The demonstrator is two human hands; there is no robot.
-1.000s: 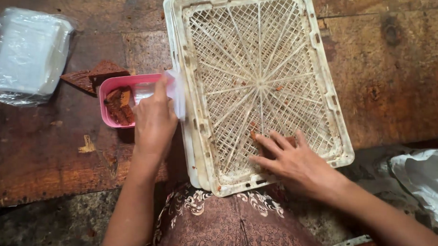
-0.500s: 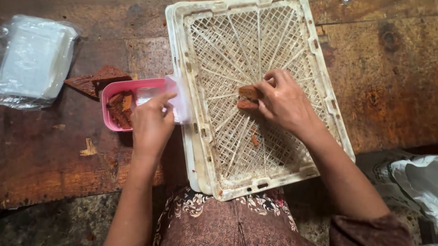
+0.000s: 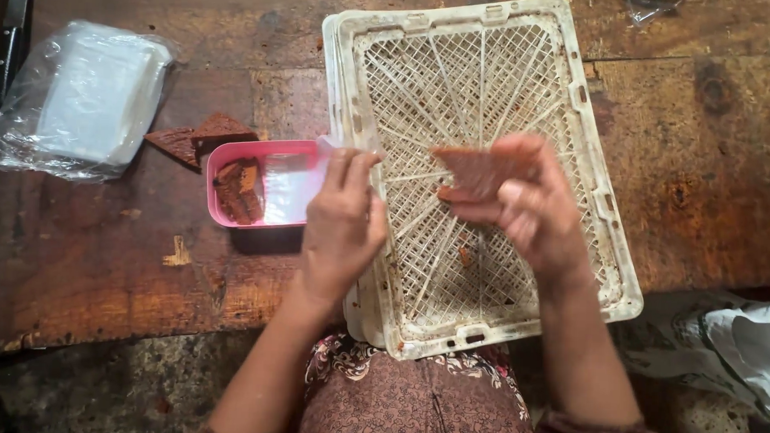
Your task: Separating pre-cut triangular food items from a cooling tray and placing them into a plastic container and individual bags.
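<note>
**A brown slab lifted over the lattice tray**

The right hand [image 3: 530,209] is raised above a cream plastic lattice tray [image 3: 603,203], its fingers closed on a flat brown slab [image 3: 476,168] (roughly triangular, reddish-brown, held clear of the mesh). The tray takes up the middle and right of the wooden table [image 3: 102,266] and its near end hangs a little past the near edge, over the person's patterned lap. 1 small brown scrap [image 3: 463,256] lies on the mesh beneath the raised hand.

The left hand [image 3: 344,228] rests at the tray's left rim, fingertips pinched on the corner of a thin clear plastic sheet [image 3: 288,192] that lines a pink tub [image 3: 225,155]. The tub sits just beside the tray, on its left, and holds brown pieces [image 3: 238,190] stacked against its left wall. Touching the tub's far-left corner, 2 more flat brown pieces [image 3: 196,136] lie on the bare wood.

Near the table's far-left corner sits a clear bag of white plastic lids or trays [image 3: 86,95], well apart from both hands. Crumpled pale cloth or plastic [image 3: 730,348] lies below the table's near-right edge.
</note>
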